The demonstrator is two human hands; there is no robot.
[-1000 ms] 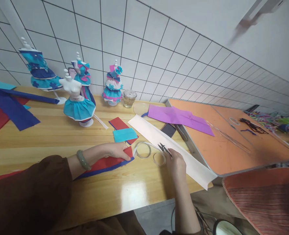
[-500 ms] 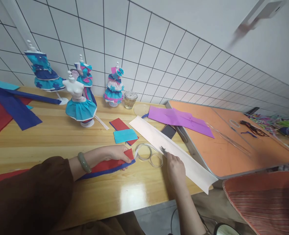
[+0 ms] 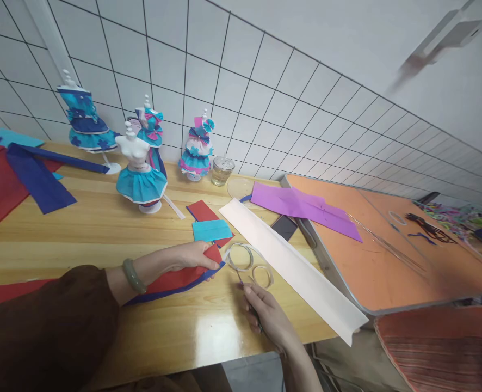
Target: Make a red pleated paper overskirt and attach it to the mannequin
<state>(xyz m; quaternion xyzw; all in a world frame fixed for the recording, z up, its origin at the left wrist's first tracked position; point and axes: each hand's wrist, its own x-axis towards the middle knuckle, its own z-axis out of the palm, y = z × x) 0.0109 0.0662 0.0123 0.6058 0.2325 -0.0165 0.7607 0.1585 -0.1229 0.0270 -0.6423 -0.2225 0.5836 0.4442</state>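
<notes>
My left hand [image 3: 198, 255] pinches the end of a long strip of red crepe-like material [image 3: 167, 281] with a blue edge. The strip runs back under my forearm. In my right hand [image 3: 267, 316] is a small pair of scissors [image 3: 240, 279], mostly hidden by the fingers, with the tips pointing up and left, apart from the strip. Two rolls of narrow tape [image 3: 251, 262] lie between my hands, and a pale tape end reaches the strip's tip. Folded turquoise [image 3: 212, 231] and red pieces [image 3: 202, 210] lie just beyond my left hand.
A long white strip [image 3: 290, 261] crosses the table, with a phone [image 3: 284, 227] beside it and a purple sheet [image 3: 302, 206] behind. Several dressed mini mannequins [image 3: 141, 182] and a glass [image 3: 223, 171] stand by the tiled wall. An orange board [image 3: 347, 261] lies right; red sheets [image 3: 0, 185] lie left.
My right hand has moved left and toward me with the scissors, off the white strip and nearer the red strip's end. My left hand keeps its pinch; the view has shifted slightly.
</notes>
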